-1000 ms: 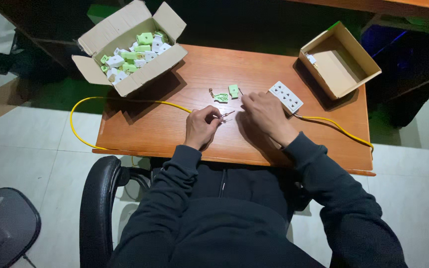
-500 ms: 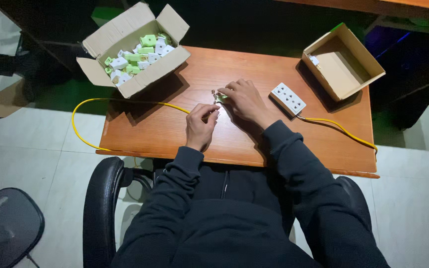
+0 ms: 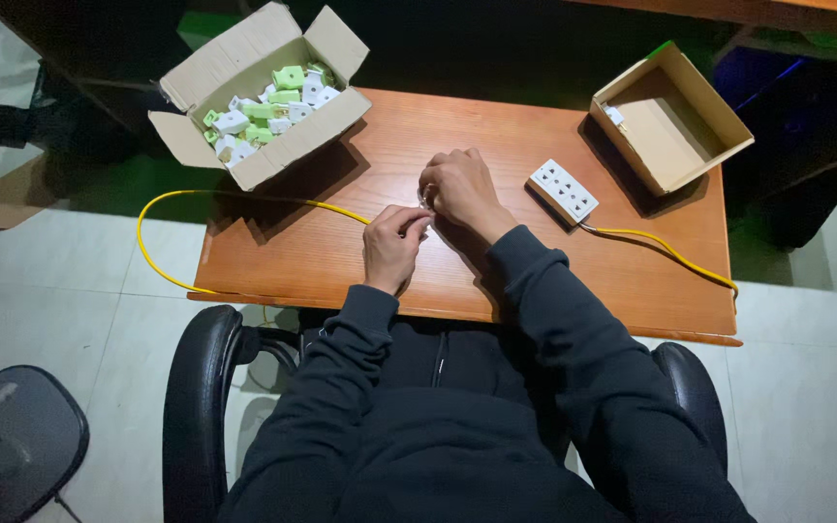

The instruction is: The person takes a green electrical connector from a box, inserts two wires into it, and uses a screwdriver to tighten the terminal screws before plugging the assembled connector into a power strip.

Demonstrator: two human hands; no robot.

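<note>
- Left hand (image 3: 391, 244): rests on the wooden table (image 3: 535, 281), fingers curled narrow and pinched at the end of the yellow cable (image 3: 244, 199); what lies between the fingertips is too small to tell.
- Right hand (image 3: 459, 189): just beyond the left hand and touching it at the fingertips, closed over a small item that the fingers hide; its kind cannot be told.
- Yellow cable: runs from the left hand toward the table's left edge, loops off the edge over the floor and returns under the table's near edge.
- White socket strip (image 3: 564, 191): lies flat on the table, near the right hand but apart from it; a 2nd length of yellow cable (image 3: 666, 247) leaves it toward the table's right edge.
- Open cardboard box (image 3: 297, 145): far left corner of the table, flaps spread, holding many small green and white plugs (image 3: 268, 107).
- 2nd cardboard box (image 3: 670, 136): far right corner, tilted, with 1 small white piece at its back wall.
- Black office chair (image 3: 196, 407): holds the seated person, who wears dark long sleeves.
- Grey stool seat (image 3: 12, 441): on the tiled floor at lower left.
</note>
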